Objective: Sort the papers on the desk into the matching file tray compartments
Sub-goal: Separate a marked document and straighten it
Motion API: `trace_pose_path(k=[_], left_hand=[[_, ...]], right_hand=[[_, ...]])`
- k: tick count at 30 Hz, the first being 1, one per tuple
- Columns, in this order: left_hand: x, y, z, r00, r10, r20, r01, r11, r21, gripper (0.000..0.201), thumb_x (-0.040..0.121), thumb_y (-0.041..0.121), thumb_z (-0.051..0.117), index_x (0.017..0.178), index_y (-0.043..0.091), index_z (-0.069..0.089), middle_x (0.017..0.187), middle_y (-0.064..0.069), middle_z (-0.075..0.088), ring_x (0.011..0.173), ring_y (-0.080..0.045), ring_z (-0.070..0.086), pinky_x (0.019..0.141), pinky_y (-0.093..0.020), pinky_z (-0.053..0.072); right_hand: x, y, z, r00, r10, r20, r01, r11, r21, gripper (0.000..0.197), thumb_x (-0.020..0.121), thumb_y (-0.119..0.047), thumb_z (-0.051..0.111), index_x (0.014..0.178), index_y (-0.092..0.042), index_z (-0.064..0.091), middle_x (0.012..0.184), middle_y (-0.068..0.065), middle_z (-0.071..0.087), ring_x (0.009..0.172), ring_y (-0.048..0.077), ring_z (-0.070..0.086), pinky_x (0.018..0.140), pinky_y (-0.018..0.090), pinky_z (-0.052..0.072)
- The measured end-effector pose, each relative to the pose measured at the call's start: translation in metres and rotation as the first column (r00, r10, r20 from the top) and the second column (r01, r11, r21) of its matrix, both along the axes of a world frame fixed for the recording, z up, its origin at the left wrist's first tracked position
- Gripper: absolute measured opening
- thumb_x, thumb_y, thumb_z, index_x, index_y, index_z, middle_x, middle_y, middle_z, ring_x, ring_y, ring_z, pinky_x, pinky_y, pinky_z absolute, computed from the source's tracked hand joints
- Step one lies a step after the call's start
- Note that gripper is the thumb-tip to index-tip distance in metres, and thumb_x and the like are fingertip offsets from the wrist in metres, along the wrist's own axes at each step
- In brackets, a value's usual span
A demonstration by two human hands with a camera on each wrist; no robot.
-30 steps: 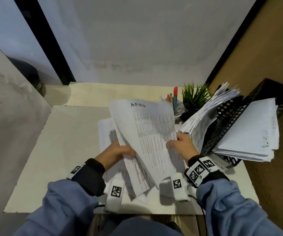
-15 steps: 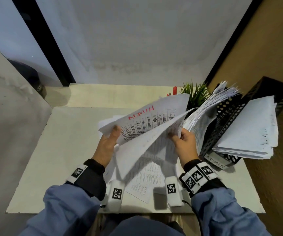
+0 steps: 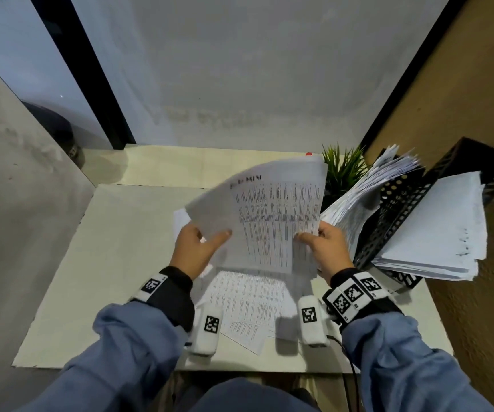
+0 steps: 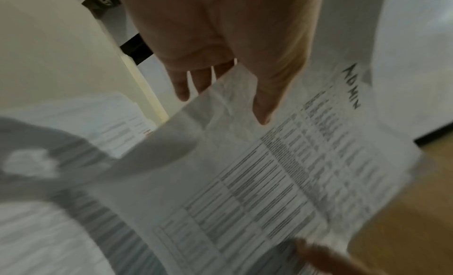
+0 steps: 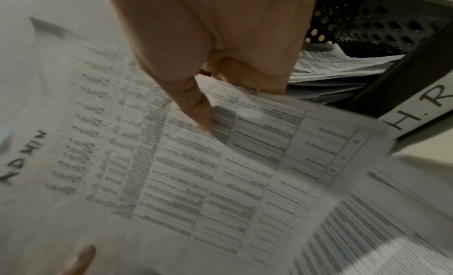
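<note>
Both hands pinch one sheet: my left hand [image 3: 193,251] holds its left edge, my right hand [image 3: 326,248] its right edge. This ADMIN sheet [image 3: 272,221] hangs above the loose papers [image 3: 248,298] on the desk [image 3: 115,263], left of the file tray [image 3: 412,203]. I fear the thin sheet bends and catches on the crowded compartment.

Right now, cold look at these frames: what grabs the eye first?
The printed sheet marked ADMIN, held up over the desk by the left hand and right hand. Next, the black file tray at the right edge, crammed with paper stacks, one compartment labelled H.R.
</note>
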State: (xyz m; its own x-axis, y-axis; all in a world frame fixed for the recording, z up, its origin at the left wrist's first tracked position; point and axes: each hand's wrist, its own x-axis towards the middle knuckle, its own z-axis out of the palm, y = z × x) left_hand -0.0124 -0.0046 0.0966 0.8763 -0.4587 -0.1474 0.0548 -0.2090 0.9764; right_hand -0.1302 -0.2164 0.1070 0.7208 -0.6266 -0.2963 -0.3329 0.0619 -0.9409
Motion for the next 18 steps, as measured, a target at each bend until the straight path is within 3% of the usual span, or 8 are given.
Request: trace_pose_path(k=[3, 7, 11, 13, 16, 18], left_hand=[[0.002, -0.012, 0.025, 0.995, 0.082, 0.062, -0.074, 0.989, -0.125, 0.026, 0.085, 0.010, 0.067, 0.108, 0.017, 0.060, 0.102, 0.004, 0.067, 0.095, -0.009, 0.065, 0.075, -0.016, 0.055], [-0.005, -0.011, 0.020, 0.984, 0.087, 0.152, -0.068, 0.990, -0.127, 0.031, 0.081, 0.007, 0.070, 0.093, 0.032, 0.056, 0.095, 0.008, 0.064, 0.089, -0.003, 0.062, 0.073, -0.017, 0.054], [-0.014, -0.004, -0.017, 0.999, 0.035, -0.006, -0.034, 0.994, 0.108, 0.027, 0.081, 0.020, 0.072, 0.106, 0.022, 0.060, 0.103, -0.002, 0.066, 0.099, -0.020, 0.063, 0.079, -0.030, 0.053], [-0.016, -0.004, -0.023, 0.998, 0.011, -0.063, 0.001, 0.982, 0.188, 0.023, 0.084, 0.023, 0.069, 0.105, 0.018, 0.061, 0.101, -0.003, 0.067, 0.098, -0.022, 0.065, 0.082, -0.035, 0.054], [-0.018, -0.008, 0.008, 0.989, -0.134, 0.064, 0.120, 0.976, 0.182, 0.005, 0.086, 0.030, 0.065, 0.090, 0.027, 0.064, 0.089, 0.000, 0.069, 0.074, 0.000, 0.065, 0.071, -0.024, 0.053], [-0.019, -0.015, 0.038, 0.964, -0.222, 0.143, 0.200, 0.967, 0.156, 0.018, 0.079, 0.041, 0.061, 0.086, 0.026, 0.067, 0.085, -0.007, 0.070, 0.072, -0.007, 0.065, 0.062, -0.019, 0.050]], right_hand=[[-0.001, 0.006, 0.006, 0.993, -0.023, 0.112, 0.020, 0.999, 0.028, 0.024, 0.083, 0.008, 0.061, 0.084, -0.016, 0.065, 0.091, -0.002, 0.069, 0.090, 0.016, 0.066, 0.081, 0.031, 0.054], [-0.005, 0.018, 0.003, 0.977, -0.102, 0.186, 0.096, 0.995, 0.039, 0.025, 0.082, 0.011, 0.060, 0.090, -0.013, 0.065, 0.087, -0.008, 0.066, 0.082, 0.002, 0.064, 0.067, 0.012, 0.054], [-0.010, 0.037, -0.016, 0.998, -0.030, 0.056, 0.028, 0.999, 0.036, 0.026, 0.085, 0.008, 0.058, 0.086, -0.018, 0.061, 0.085, -0.007, 0.063, 0.085, 0.013, 0.062, 0.062, 0.012, 0.051], [-0.010, 0.038, -0.017, 0.999, -0.027, 0.035, 0.026, 0.999, 0.037, 0.026, 0.086, 0.006, 0.057, 0.086, -0.020, 0.062, 0.086, -0.008, 0.063, 0.086, 0.011, 0.062, 0.064, 0.013, 0.049], [-0.013, 0.024, 0.003, 0.991, -0.047, 0.127, 0.046, 0.999, 0.009, 0.026, 0.088, 0.005, 0.055, 0.082, -0.019, 0.064, 0.084, -0.006, 0.066, 0.073, -0.002, 0.065, 0.061, 0.009, 0.051], [-0.021, 0.007, 0.025, 0.976, -0.072, 0.204, 0.079, 0.996, -0.027, 0.017, 0.088, 0.002, 0.057, 0.090, -0.013, 0.066, 0.090, -0.004, 0.069, 0.078, -0.003, 0.067, 0.066, 0.010, 0.051]])
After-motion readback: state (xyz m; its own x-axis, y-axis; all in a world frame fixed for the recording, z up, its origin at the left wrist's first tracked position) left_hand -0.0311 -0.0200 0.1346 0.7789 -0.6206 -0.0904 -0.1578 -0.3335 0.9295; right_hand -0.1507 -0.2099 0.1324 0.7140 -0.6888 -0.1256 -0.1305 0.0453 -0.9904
